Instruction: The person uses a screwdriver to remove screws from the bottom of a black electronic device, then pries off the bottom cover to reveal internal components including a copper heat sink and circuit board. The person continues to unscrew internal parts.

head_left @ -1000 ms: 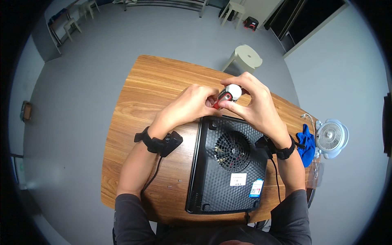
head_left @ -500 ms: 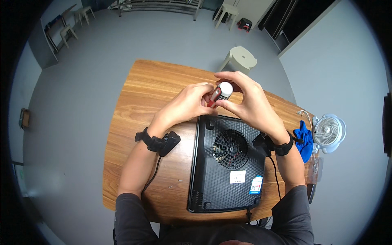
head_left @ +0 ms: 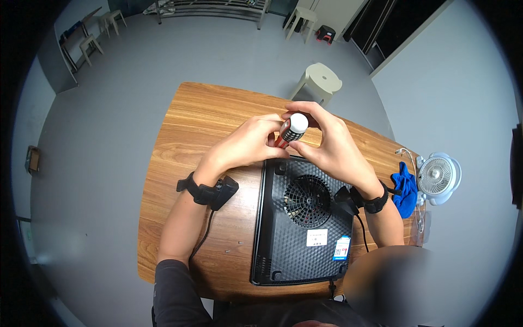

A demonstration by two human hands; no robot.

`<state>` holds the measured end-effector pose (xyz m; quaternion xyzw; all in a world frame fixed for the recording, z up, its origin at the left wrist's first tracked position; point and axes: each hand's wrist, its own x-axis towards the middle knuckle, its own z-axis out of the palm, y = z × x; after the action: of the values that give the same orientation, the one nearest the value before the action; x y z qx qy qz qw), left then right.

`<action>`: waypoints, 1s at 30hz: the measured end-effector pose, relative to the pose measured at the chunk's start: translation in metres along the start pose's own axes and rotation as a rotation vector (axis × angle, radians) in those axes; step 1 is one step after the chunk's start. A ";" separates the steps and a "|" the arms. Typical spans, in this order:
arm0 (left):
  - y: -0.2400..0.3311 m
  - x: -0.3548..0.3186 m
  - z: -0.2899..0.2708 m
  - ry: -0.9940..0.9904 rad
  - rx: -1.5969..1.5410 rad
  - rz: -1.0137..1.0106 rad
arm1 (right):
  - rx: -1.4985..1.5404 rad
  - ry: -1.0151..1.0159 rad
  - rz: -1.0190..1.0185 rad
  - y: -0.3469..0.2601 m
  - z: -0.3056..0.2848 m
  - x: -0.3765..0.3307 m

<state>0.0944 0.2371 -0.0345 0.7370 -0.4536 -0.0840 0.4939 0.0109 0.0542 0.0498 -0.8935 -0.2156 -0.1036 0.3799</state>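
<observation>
A screwdriver (head_left: 295, 128) with a white end cap and a red and black handle stands tilted above the far edge of an upturned black appliance, its shaft hidden. My left hand (head_left: 256, 139) closes its fingers on the lower red part. My right hand (head_left: 332, 141) curves around the handle from the other side, thumb at its base, some fingers hidden behind it. The appliance (head_left: 305, 256), which looks like an induction cooker lying bottom up, shows a round fan grille (head_left: 308, 201), corner feet and two labels.
Two tiny metal pieces (head_left: 240, 242) lie on the wooden table (head_left: 218, 109) left of the appliance. A blue cloth (head_left: 403, 191) and a small light-blue fan (head_left: 437, 174) are at the right edge. Beyond the far edge stands a pale stool (head_left: 323, 79). Cables run from both wrist straps.
The screwdriver handle has tipped and shifted slightly, so more of its black grip shows. My right hand has moved a little toward me with it.
</observation>
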 end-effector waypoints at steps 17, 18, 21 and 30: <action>0.013 -0.001 -0.005 -0.061 -0.036 -0.064 | -0.097 -0.034 0.053 -0.004 -0.001 -0.007; 0.012 0.000 -0.003 -0.040 -0.017 -0.026 | -0.144 -0.035 0.062 -0.008 -0.001 -0.008; 0.010 0.000 0.002 0.011 -0.024 0.038 | -0.173 -0.094 0.080 -0.005 -0.003 -0.010; 0.014 0.000 0.001 -0.015 0.008 -0.027 | -0.094 -0.087 -0.016 -0.002 0.000 -0.012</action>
<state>0.0857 0.2352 -0.0242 0.7444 -0.4475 -0.0944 0.4866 -0.0005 0.0523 0.0470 -0.9122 -0.2341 -0.0779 0.3270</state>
